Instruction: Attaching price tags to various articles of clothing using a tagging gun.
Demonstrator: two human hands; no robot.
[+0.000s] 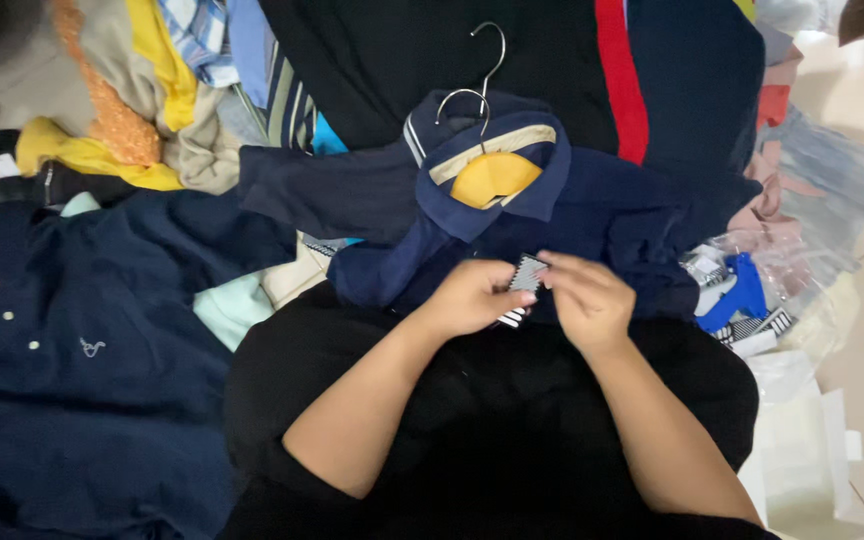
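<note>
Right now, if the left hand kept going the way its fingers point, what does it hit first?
Likely the striped tag it already pinches, then the right hand just beyond; the left hand points rightward. Depth between the hands is unclear.

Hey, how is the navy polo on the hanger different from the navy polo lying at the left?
The polo on the hanger is bunched and crumpled, its collar wrapped round a yellow hanger; the left polo lies spread flat with no hanger. The left polo shows white buttons and a small chest logo; the hanger polo shows neither. Both hands work at the hanger polo. Both are navy.
</note>
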